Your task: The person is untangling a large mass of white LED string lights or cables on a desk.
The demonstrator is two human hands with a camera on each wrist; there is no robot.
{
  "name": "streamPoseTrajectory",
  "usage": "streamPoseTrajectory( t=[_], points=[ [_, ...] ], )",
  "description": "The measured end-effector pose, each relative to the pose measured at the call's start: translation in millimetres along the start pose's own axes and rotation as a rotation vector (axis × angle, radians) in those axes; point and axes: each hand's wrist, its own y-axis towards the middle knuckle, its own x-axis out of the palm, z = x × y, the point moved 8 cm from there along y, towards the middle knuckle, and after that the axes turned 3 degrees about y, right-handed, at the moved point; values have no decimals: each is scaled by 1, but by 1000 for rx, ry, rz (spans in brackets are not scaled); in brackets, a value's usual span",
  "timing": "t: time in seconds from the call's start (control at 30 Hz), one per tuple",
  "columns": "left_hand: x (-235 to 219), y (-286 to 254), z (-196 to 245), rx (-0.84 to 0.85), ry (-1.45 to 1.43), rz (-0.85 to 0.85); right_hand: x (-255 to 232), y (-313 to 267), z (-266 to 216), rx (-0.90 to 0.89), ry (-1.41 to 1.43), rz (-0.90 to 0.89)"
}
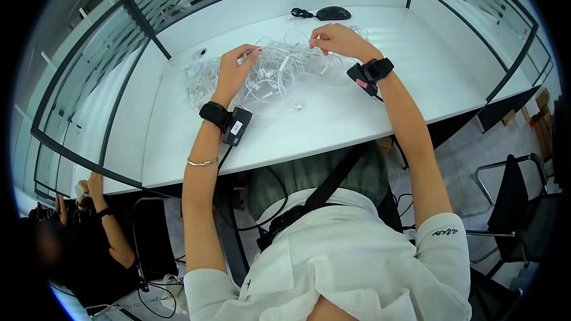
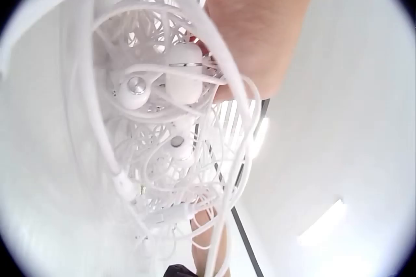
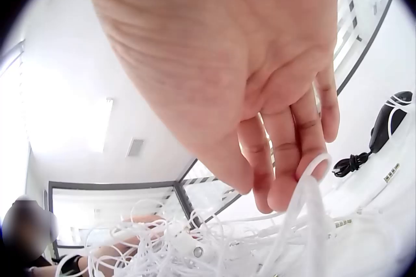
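Observation:
A tangled heap of white earphones (image 1: 270, 74) lies on the white desk, with loops of cable, earbuds and plugs spread through it. My left hand (image 1: 234, 73) grips cables at the heap's back left, thumb and index finger close together. In the left wrist view its fingertips are hidden behind cable loops and an earbud (image 2: 184, 74). Over the heap's back right my right hand (image 1: 342, 40) hovers with loosely bent fingers, the thumb apart from the index fingertip. A white cable loop (image 3: 314, 205) overlaps its fingertips in the right wrist view.
A black mouse (image 1: 333, 13) with its bundled cord lies at the back of the desk (image 1: 380, 119). Low partitions (image 1: 250, 5) enclose three sides. One small white piece (image 1: 298, 106) rests in front of the heap. Another person's arm (image 1: 107, 220) shows at the lower left.

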Motion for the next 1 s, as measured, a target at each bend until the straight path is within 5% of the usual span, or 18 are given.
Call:
streamPoseTrajectory(
  t=[0.13, 0.23, 0.37, 0.5, 0.7, 0.77, 1.0],
  points=[
    [1, -2, 17, 151, 157, 52, 8, -1, -24, -70, -162, 83],
    [3, -4, 29, 274, 209, 69, 21, -2, -40, -145, 95, -55],
    [4, -8, 31, 221, 174, 43, 29, -4, -36, -219, 267, -203],
    [5, -10, 33, 221, 178, 63, 30, -2, -33, -117, 146, -264],
    [6, -10, 39, 153, 115, 22, 10, -3, -42, -139, 279, -54],
    [4, -10, 42, 172, 149, 22, 2, -5, -42, -50, 287, -29],
    [1, -8, 39, 224, 137, 129, 8, -3, -28, -148, 143, -25]
  ],
)
